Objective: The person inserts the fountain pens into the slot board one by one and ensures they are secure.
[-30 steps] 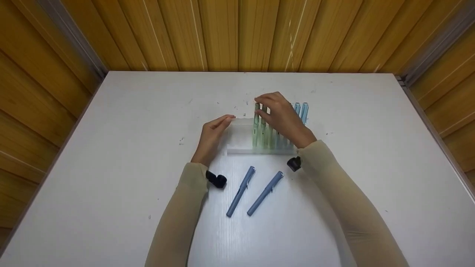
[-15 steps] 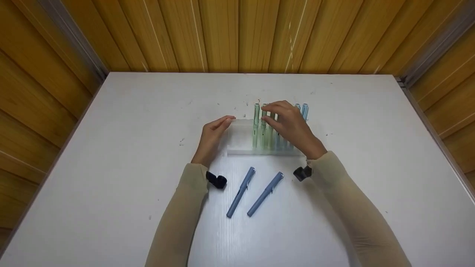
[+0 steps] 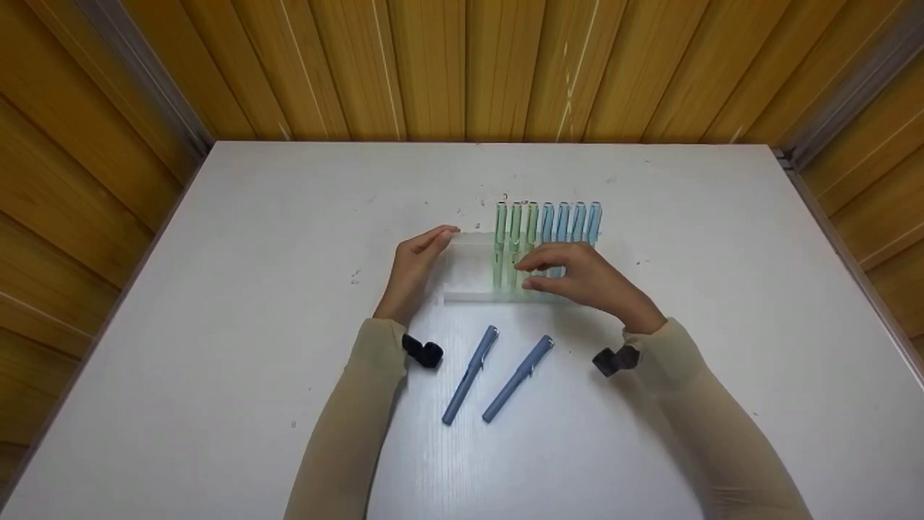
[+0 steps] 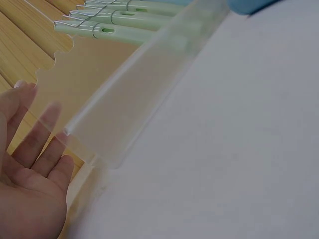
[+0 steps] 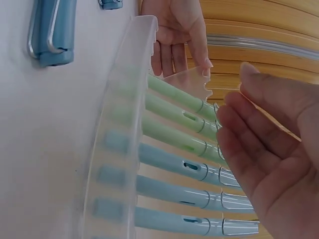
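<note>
A clear plastic pen rack (image 3: 469, 267) stands in the middle of the table, and my left hand (image 3: 419, 263) holds its left edge, some fingers seen through the plastic in the left wrist view. Three light green pens (image 3: 499, 224) stand upright in it, with several light blue pens (image 3: 594, 220) to their right. My right hand (image 3: 577, 274) is in front of the rack's right part, fingers bent and nothing between them; in the right wrist view this hand (image 5: 279, 139) is close to the pen caps. Two darker blue pens (image 3: 471, 375) (image 3: 518, 379) lie on the table nearer me.
The white table (image 3: 216, 325) carries small dark marks. Wood-patterned panels (image 3: 433, 72) rise behind and beside it. A small black camera (image 3: 424, 352) is strapped to the left wrist and another black camera (image 3: 616, 360) to the right wrist.
My right hand has left the leftmost green pen's cap and moved right, then down and towards me, uncovering the row of pen tops. My left hand has stayed at the rack's left edge.
</note>
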Demonstrator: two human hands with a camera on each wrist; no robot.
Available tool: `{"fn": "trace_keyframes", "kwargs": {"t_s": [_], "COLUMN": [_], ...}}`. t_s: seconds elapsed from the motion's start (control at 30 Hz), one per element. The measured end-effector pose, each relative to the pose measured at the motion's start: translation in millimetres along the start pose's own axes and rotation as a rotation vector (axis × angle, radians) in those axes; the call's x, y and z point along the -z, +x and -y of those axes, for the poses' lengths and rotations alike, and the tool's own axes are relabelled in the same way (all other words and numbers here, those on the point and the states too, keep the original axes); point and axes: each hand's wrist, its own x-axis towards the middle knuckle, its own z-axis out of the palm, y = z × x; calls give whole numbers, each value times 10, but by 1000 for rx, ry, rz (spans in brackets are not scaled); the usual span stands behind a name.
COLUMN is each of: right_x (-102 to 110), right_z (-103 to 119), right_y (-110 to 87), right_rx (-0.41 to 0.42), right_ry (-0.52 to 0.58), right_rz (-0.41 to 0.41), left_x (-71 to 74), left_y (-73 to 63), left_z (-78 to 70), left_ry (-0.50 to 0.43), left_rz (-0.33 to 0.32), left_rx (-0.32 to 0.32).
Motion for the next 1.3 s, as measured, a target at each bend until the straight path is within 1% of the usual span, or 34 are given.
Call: {"fn": "trace_keyframes", "kwargs": {"t_s": [0.1, 0.17, 0.3, 0.4, 0.5, 0.67, 0.9, 1.0, 1.13, 1.3], "right_x": [-5, -14, -45, -76, -100, -119, -163, -180, -189, -195], "right_z": [-42, -69, -134, -193, -245, -274, -286, -291, -296, -303], "right_y": [-76, -123, -216, -284, -339, -387, -418, -423, -422, -414], "right_rx": [3, -11, -35, -34, -31, -48, -83, -111, -128, -96], "right_ry": [-3, 1, 21, 28, 41, 35, -9, -36, -46, -52], "right_rz": [95, 153, 257, 315, 353, 397, 423, 438, 451, 436], "left_x": [0, -1, -3, -6, -8, -12, -4, -1, -1, -8], "left_y": [-3, -2, 6, 11, 8, 2, -3, -7, -4, 9], "left_z": [8, 9, 5, -4, -13, -18, -11, -15, -20, -27], "left_ry": [-19, -26, -8, 18, 12, -4, 6, 8, -6, -48], "left_rz": [2, 1, -4, -13, -17, -22, -19, -15, -16, -7], "left_rx": [-2, 2, 12, 16, 12, 7, 0, -7, -2, 18]}}
